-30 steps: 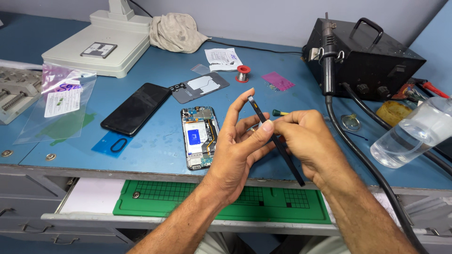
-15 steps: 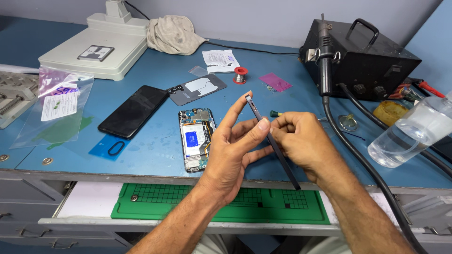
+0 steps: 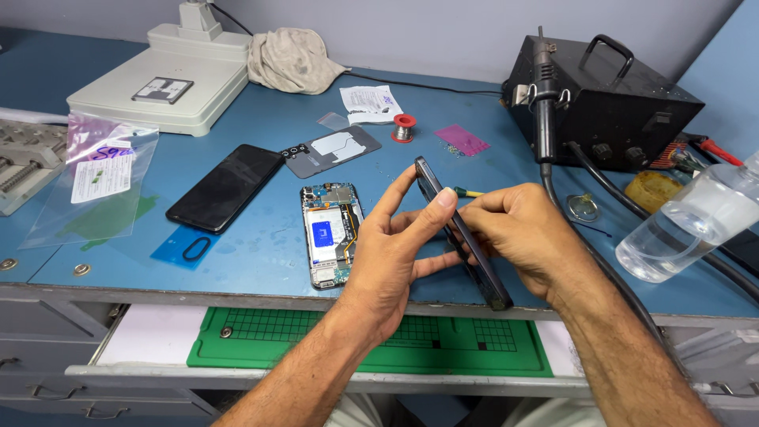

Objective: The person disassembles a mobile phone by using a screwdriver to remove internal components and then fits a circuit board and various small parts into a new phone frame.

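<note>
Both my hands hold a thin dark phone panel [image 3: 484,277] edge-on, tilted, above the front edge of the blue bench [image 3: 261,261]. My left hand [image 3: 395,253] pinches its upper half, with the index finger laid along the top end. My right hand [image 3: 530,237] grips it from the right side. A small yellow-green tip [image 3: 466,192] shows at my right fingertips; I cannot tell whether it is held. Just left of my left hand, an opened phone [image 3: 330,233] lies flat with its circuit board and blue label exposed.
A black screen panel [image 3: 225,187], a grey back plate [image 3: 332,150], a solder spool [image 3: 404,126] and a plastic bag [image 3: 95,182] lie on the bench. A black hot-air station [image 3: 609,99] with hoses and a clear bottle [image 3: 688,225] are at right. A green mat [image 3: 316,340] lines the open drawer.
Both hands keep their grip on the dark panel. My left fingers have shifted slightly along its upper edge; nothing on the bench has moved.
</note>
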